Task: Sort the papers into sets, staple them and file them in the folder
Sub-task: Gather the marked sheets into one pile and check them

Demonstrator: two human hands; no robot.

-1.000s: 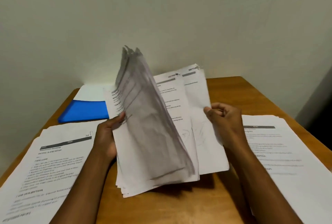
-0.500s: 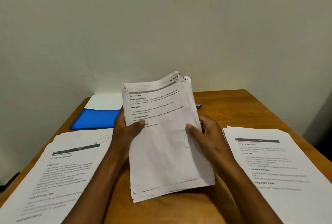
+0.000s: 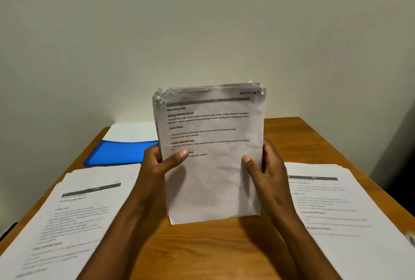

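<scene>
My left hand [image 3: 157,165] and right hand [image 3: 262,171] clamp the side edges of an upright paper stack [image 3: 213,156], its bottom edge on the wooden table [image 3: 202,250]; two paper piles flank it, blue folder [image 3: 119,151] beyond.

We see a thick stack of printed papers [image 3: 213,156] standing upright near the middle of the tabletop [image 3: 202,248], its bottom edge resting on the wood and its printed face toward us. The top sheet carries bold headings such as "INITIAL SCENE SETUP" and "TASK GOAL" under a grey bar; the top corners are crumpled and dog-eared. A second pile of papers [image 3: 67,216] lies flat along the left edge, slightly fanned. A third pile [image 3: 341,219] lies flat along the right edge. At the far left corner we find a blue folder [image 3: 119,152] lying flat with white sheets [image 3: 132,132] on its far part.
</scene>
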